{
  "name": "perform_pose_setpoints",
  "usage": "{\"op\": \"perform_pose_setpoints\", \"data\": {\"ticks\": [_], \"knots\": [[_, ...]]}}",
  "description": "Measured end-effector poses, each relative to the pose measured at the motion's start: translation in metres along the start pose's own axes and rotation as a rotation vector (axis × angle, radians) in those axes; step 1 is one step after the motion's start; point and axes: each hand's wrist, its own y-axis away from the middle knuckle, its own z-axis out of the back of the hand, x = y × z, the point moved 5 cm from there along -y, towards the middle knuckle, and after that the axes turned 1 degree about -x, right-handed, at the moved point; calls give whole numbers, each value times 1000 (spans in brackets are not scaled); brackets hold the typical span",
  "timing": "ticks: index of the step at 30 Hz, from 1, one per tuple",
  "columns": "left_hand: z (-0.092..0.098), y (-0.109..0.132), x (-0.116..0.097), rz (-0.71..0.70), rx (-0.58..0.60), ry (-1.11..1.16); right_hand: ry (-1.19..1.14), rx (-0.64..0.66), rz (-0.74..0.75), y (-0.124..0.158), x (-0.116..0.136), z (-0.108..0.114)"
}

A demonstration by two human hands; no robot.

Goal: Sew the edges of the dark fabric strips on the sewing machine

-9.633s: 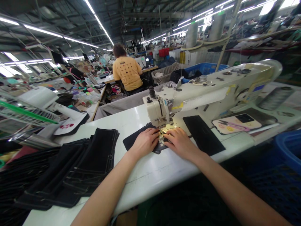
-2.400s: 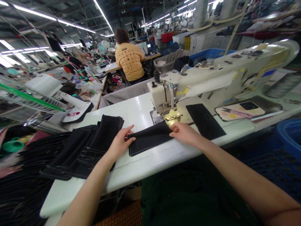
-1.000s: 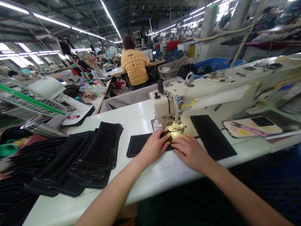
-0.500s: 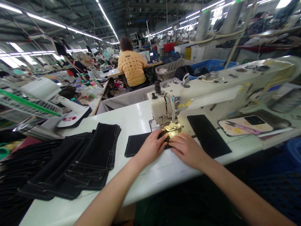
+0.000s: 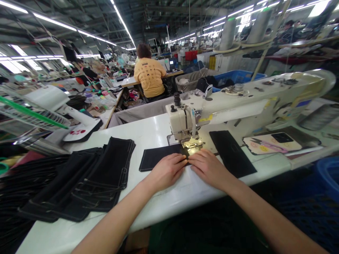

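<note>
A black fabric piece [image 5: 156,157] lies flat on the sewing table, its right end under the presser foot of the sewing machine [image 5: 181,123]. On that end rests my left hand [image 5: 169,168], fingers together and pinching the fabric near its front edge. My right hand [image 5: 208,165] meets it fingertip to fingertip, closed on the same fabric just in front of the lit needle area. Parts of the fabric under my fingers are hidden. Right of the needle lies a second black fabric piece [image 5: 233,153], apart from my hands.
Black stitched pieces [image 5: 106,169] lie in an overlapping pile at the left. At the right are a phone [image 5: 283,137] and pink-handled thread snips [image 5: 270,145]. A white desk fan [image 5: 79,120] stands at the back left. Beyond the table sits a person [image 5: 149,76] in a yellow shirt.
My left hand has slid slightly down and back along the fabric, and the fabric's left end has turned a little. My right hand stays by the needle. The camera view has shifted slightly.
</note>
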Motion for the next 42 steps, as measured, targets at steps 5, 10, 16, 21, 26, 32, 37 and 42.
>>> {"op": "perform_pose_setpoints", "data": {"ticks": [5,10,16,21,26,32,37,42], "knots": [[0,-6,18,22,-25,13,40,20,-36,-10,-8,-7],[0,-15,36,33,-2,-10,61,19,-66,-19,-12,-9],[1,-22,55,63,-7,-46,47,15,-73,-21,-14,-10],[0,-24,58,133,40,-119,-2,-7,-82,-17,-15,-9],[-2,-20,41,233,60,-63,-61,-49,-96,-12,-4,-1],[-9,-19,24,219,20,-36,-24,-22,-55,-8,6,0],[-8,-20,27,155,-24,-21,7,-20,-73,-5,7,-1],[-7,-17,32,110,-34,-12,-5,-41,-112,-2,10,0]]}}
